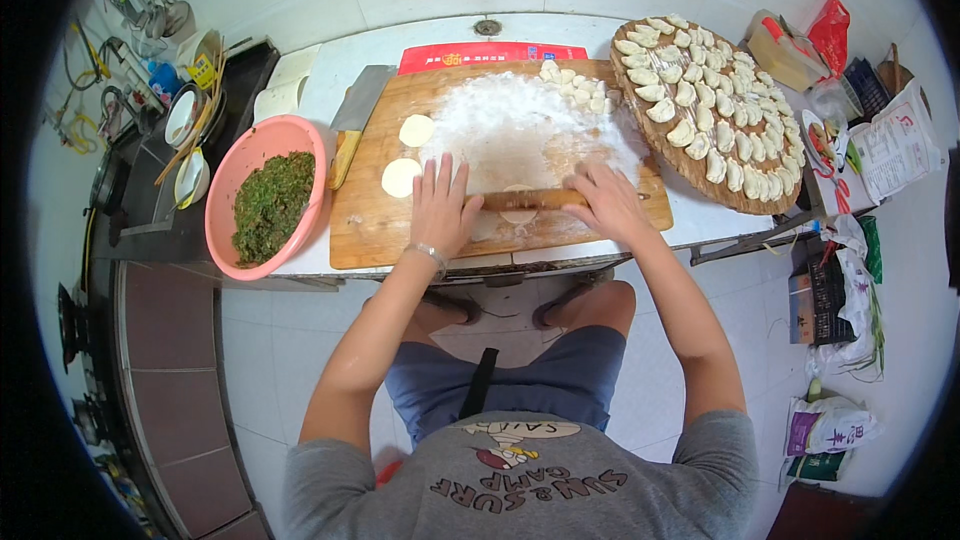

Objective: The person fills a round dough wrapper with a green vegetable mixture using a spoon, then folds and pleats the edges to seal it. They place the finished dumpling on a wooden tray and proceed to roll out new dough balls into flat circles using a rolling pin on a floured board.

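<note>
A wooden rolling pin [538,199] lies crosswise on the floured wooden board [375,230]. My left hand [440,205] rests on the pin's left end, palm down with fingers stretched and spread. Over its right end lies my right hand [608,202], fingers also extended; a bit of the pin shows beyond it. Beneath the pin's middle is a thin round dough wrapper [518,217], partly covered. Two round wrappers sit left of the flour, one [401,178] beside my left fingers and another [417,130] farther back. Small dough pieces [580,90] cluster at the board's far right.
A pink basin [222,190] of green filling [272,205] stands left of the board. A cleaver [364,100] lies along the board's left edge. At the right, a round board [640,120] full of dumplings [715,100] overlaps the table corner. Bags and a crate [827,295] stand farther right.
</note>
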A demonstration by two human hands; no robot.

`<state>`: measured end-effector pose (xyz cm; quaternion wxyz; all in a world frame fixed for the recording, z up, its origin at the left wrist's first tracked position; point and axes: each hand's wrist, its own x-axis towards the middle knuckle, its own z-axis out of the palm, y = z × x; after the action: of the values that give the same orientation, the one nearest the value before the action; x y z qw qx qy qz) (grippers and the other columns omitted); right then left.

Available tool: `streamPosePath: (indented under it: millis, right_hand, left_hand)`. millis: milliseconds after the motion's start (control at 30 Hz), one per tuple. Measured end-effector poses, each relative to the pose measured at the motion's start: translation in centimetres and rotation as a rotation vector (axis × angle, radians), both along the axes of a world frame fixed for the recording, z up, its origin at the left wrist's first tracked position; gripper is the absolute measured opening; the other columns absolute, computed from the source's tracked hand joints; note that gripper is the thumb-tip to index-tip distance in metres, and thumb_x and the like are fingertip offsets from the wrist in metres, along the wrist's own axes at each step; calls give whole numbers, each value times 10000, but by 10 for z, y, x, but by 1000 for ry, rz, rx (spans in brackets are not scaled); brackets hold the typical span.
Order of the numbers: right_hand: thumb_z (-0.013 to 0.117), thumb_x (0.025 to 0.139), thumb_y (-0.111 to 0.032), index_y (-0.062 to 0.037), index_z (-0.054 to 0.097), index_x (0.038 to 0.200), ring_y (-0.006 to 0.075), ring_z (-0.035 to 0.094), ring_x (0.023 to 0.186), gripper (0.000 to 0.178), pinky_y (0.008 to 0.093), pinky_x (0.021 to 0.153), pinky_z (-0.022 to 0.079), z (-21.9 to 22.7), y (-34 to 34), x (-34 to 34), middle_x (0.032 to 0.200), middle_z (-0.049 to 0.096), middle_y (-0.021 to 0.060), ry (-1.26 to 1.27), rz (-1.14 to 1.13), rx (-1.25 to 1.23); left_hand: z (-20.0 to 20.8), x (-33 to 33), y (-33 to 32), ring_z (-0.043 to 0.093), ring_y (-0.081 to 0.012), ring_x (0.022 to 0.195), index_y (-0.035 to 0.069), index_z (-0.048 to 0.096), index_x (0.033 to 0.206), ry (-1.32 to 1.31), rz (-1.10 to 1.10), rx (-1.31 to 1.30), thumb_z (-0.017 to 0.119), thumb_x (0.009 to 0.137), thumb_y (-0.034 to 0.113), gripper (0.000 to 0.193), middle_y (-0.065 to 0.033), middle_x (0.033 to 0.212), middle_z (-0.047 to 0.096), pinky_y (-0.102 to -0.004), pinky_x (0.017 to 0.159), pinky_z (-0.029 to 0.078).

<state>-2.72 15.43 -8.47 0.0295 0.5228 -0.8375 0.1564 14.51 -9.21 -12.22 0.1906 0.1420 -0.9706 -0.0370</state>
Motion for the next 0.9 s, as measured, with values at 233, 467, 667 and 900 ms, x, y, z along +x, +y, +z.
streamPosePath:
  millis: [233, 467, 667, 900]
  right_hand:
    - [492, 926, -485, -179, 362, 1467, 343, 355, 1361, 635, 509, 1108, 276, -22, -15, -15, 1537, 298, 130, 234, -108, -26]
    - [630, 855, -433, -125, 517, 1304, 338, 504, 1187, 555, 470, 995, 390, 12, -1, 17, 1305, 535, 123, 141, 53, -12]
    - [687, 844, -336, -48, 582, 1053, 355, 611, 895, 371, 426, 749, 494, -6, 0, -5, 1009, 617, 148, -108, -147, -200]
    - [664, 874, -328, -13, 591, 1038, 382, 604, 859, 362, 435, 729, 481, -4, 17, -9, 964, 615, 171, -142, -245, -451]
  left_hand:
    - [11, -32, -18, 247, -418, 1403, 63, 386, 1443, -110, -54, 129, 428, 970, 450, 613, -207, 1522, 300, -515, 1158, 152]
    - [-2, 8, -4, 271, -433, 1389, 82, 372, 1456, -96, -44, 117, 437, 966, 457, 621, -212, 1519, 304, -527, 1139, 198]
    - [43, -40, 9, 430, -416, 1239, 64, 519, 1288, 177, -25, 50, 602, 885, 296, 472, -231, 1313, 483, -496, 1050, 344]
    - [12, -72, 40, 565, -371, 1012, 48, 605, 1047, -104, -108, 359, 708, 754, 144, 325, -185, 1057, 568, -426, 874, 485]
